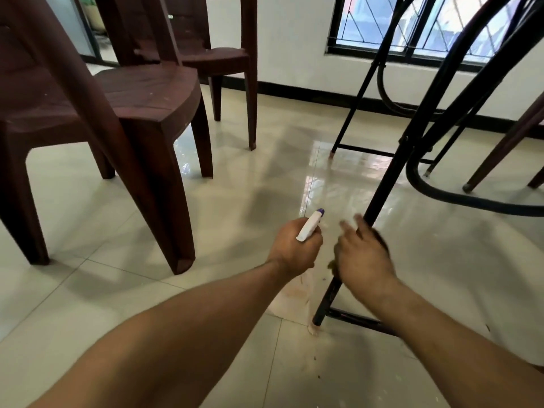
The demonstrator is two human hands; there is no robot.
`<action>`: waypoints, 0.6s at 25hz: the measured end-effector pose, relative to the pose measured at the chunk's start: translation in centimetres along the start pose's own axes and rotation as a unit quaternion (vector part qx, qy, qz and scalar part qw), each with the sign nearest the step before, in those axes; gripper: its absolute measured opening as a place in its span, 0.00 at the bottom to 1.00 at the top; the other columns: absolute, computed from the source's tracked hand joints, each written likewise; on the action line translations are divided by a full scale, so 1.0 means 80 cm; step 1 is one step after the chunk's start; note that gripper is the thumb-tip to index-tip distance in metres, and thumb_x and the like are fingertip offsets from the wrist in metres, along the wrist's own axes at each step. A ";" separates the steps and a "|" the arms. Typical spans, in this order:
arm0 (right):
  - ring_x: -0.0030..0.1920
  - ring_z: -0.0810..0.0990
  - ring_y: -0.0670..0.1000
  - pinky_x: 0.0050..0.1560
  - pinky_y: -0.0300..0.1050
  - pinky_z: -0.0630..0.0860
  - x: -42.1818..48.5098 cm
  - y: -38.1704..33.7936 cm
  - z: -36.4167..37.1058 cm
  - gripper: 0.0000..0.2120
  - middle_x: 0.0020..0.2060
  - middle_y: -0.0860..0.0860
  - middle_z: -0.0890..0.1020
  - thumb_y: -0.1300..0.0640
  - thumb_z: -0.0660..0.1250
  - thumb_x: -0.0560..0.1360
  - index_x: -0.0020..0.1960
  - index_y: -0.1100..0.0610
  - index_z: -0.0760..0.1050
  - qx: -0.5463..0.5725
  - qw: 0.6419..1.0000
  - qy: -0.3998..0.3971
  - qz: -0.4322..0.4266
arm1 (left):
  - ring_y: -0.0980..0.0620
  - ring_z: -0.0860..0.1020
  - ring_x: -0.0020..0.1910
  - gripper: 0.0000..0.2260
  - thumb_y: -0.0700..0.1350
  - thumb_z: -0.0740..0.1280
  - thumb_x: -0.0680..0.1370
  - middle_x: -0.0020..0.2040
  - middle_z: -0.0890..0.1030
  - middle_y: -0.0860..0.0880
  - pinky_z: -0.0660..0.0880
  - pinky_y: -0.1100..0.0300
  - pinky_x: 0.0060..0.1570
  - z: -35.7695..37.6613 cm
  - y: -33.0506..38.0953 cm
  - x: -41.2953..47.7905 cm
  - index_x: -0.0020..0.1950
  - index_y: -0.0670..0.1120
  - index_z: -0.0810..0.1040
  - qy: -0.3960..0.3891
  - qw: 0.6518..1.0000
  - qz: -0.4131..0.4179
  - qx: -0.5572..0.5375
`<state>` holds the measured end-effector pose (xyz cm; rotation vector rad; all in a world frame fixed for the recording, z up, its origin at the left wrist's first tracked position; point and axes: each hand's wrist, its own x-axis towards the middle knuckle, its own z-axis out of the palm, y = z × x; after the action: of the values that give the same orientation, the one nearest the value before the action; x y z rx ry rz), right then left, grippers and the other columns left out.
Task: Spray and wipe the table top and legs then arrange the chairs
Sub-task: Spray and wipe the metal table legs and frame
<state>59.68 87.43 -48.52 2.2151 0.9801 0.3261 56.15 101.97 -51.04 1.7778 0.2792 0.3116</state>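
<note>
The spray bottle (309, 226), white with a purple nozzle tip, sits low and central, its nozzle aimed toward one o'clock. The left hand (295, 251) is curled tight round it. At its three o'clock the blurred right hand (365, 257) wraps its fingers round the slanted black table leg (389, 178), with something dark under the palm. Brown plastic chairs (141, 95) stand at ten o'clock on glossy tiles (235, 201). A barred window (368, 22) is at one o'clock.
</note>
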 end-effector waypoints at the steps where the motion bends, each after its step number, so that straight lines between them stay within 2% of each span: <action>1: 0.79 0.53 0.62 0.76 0.65 0.35 -0.010 -0.006 0.010 0.26 0.70 0.58 0.74 0.44 0.53 0.84 0.70 0.60 0.73 -0.004 0.999 -0.017 -0.036 | 0.48 0.75 0.29 0.05 0.36 0.66 0.77 0.33 0.75 0.46 0.76 0.56 0.26 0.000 -0.002 0.002 0.42 0.40 0.78 0.004 1.000 -0.001 -0.001; 3: 0.79 0.57 0.62 0.76 0.63 0.34 -0.023 0.016 0.012 0.20 0.70 0.59 0.74 0.53 0.56 0.82 0.69 0.60 0.74 0.022 0.996 0.066 -0.048 | 0.48 0.76 0.29 0.05 0.36 0.66 0.77 0.34 0.76 0.45 0.76 0.56 0.26 -0.001 -0.005 0.007 0.42 0.40 0.78 0.000 1.000 0.003 0.004; 5: 0.77 0.62 0.62 0.78 0.61 0.38 -0.021 0.060 0.022 0.23 0.70 0.60 0.74 0.64 0.58 0.75 0.68 0.62 0.76 0.045 0.979 0.193 0.050 | 0.46 0.76 0.28 0.05 0.37 0.65 0.77 0.34 0.76 0.44 0.78 0.53 0.25 0.004 -0.008 0.008 0.42 0.38 0.78 -0.002 1.000 0.000 0.011; 6: 0.77 0.63 0.63 0.78 0.60 0.39 -0.019 0.076 0.028 0.25 0.71 0.60 0.73 0.66 0.57 0.73 0.69 0.63 0.74 0.062 0.966 0.230 0.098 | 0.46 0.76 0.28 0.05 0.37 0.65 0.76 0.34 0.76 0.42 0.79 0.52 0.26 0.007 -0.009 0.007 0.42 0.38 0.78 -0.001 1.000 -0.007 0.016; 7: 0.76 0.63 0.63 0.78 0.60 0.41 -0.018 0.079 0.029 0.27 0.72 0.60 0.72 0.67 0.56 0.72 0.71 0.64 0.73 0.067 0.964 0.230 0.118 | 0.45 0.76 0.28 0.05 0.38 0.65 0.75 0.35 0.77 0.40 0.79 0.52 0.26 0.011 -0.010 0.005 0.41 0.39 0.78 -0.004 1.000 -0.016 0.019; 9: 0.76 0.63 0.63 0.78 0.60 0.41 -0.020 0.040 0.042 0.27 0.71 0.60 0.74 0.63 0.52 0.73 0.70 0.64 0.74 0.057 0.974 0.213 0.053 | 0.44 0.75 0.28 0.05 0.41 0.64 0.73 0.36 0.79 0.38 0.79 0.51 0.26 0.018 -0.013 0.000 0.39 0.43 0.77 -0.014 0.999 -0.025 0.019; 10: 0.77 0.62 0.63 0.77 0.60 0.36 -0.026 -0.002 0.061 0.26 0.71 0.60 0.74 0.61 0.52 0.75 0.69 0.63 0.75 0.040 0.983 0.179 0.004 | 0.42 0.76 0.28 0.04 0.42 0.64 0.72 0.35 0.78 0.40 0.79 0.48 0.27 0.019 -0.014 0.000 0.38 0.44 0.77 -0.014 0.999 -0.021 0.025; 12: 0.80 0.53 0.62 0.72 0.58 0.23 -0.046 -0.060 0.084 0.25 0.76 0.59 0.66 0.57 0.55 0.79 0.74 0.63 0.69 0.031 0.989 0.101 -0.100 | 0.36 0.77 0.31 0.04 0.42 0.65 0.72 0.34 0.78 0.41 0.81 0.40 0.31 0.019 -0.014 0.000 0.39 0.43 0.77 -0.014 0.999 -0.009 0.040; 13: 0.80 0.48 0.61 0.71 0.57 0.22 -0.050 -0.067 0.089 0.25 0.78 0.59 0.61 0.56 0.55 0.81 0.76 0.63 0.66 0.045 0.991 0.073 -0.102 | 0.35 0.78 0.32 0.04 0.42 0.65 0.73 0.35 0.78 0.41 0.81 0.38 0.32 0.018 -0.013 0.002 0.40 0.42 0.77 -0.014 0.999 -0.005 0.046; 15: 0.80 0.47 0.62 0.76 0.59 0.32 -0.040 -0.045 0.075 0.25 0.78 0.59 0.60 0.57 0.49 0.80 0.75 0.63 0.68 0.059 0.984 0.166 -0.019 | 0.40 0.77 0.29 0.04 0.40 0.65 0.75 0.34 0.77 0.42 0.81 0.43 0.29 0.010 -0.016 0.005 0.42 0.40 0.77 -0.021 0.999 -0.006 0.044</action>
<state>58.32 83.88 -55.26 2.2904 1.2438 0.6516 56.78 101.67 -52.41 1.8660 0.2760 0.2566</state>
